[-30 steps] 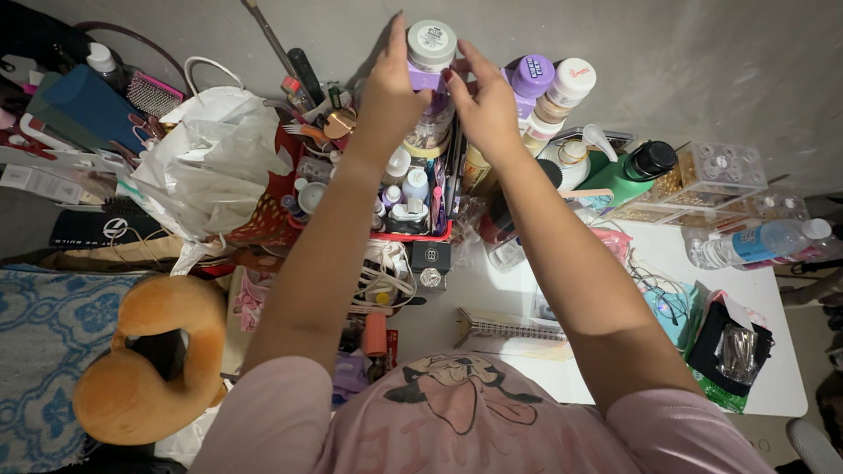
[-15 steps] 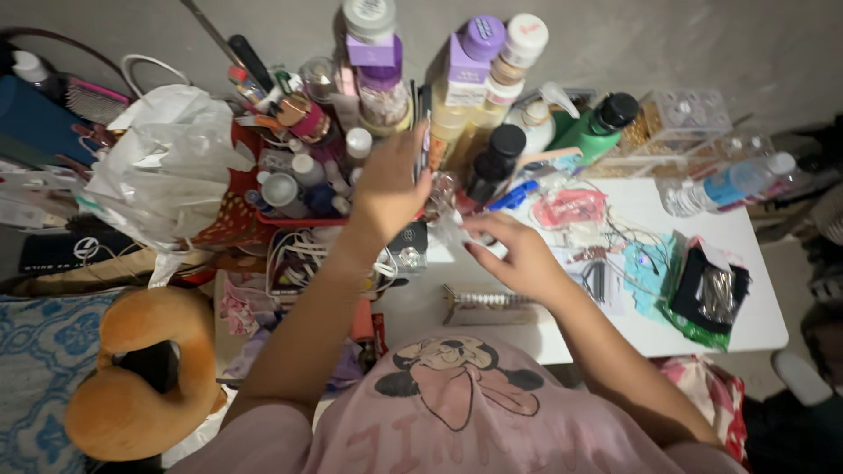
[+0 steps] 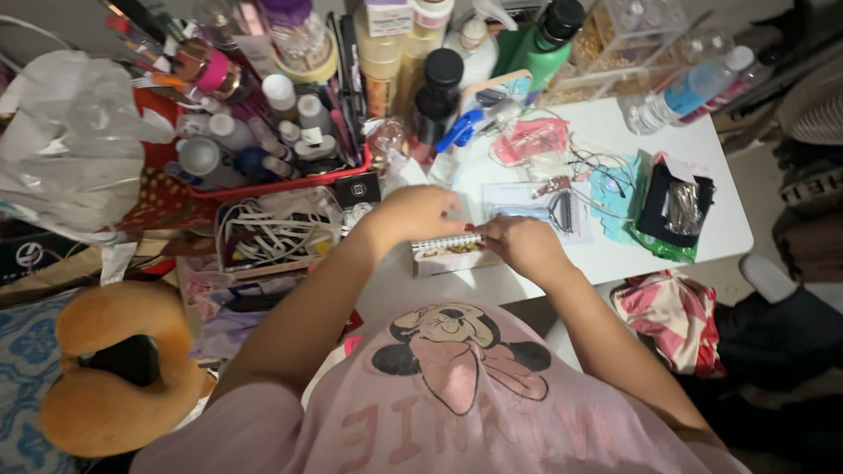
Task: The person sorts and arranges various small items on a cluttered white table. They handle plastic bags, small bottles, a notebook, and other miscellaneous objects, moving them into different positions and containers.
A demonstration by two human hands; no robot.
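Spiral notebook [image 3: 450,253] at frame centre, cover half hidden by hands; left hand [image 3: 420,213] curled over top edge, right hand [image 3: 518,244] pinching right end. Green bottle [image 3: 536,39] cut off at top edge.

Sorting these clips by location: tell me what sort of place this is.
Probably a crowded dressing table in a home bedroom. A red basket packed with cosmetic bottles, a white table strewn with hair clips, and an orange neck pillow suggest it.
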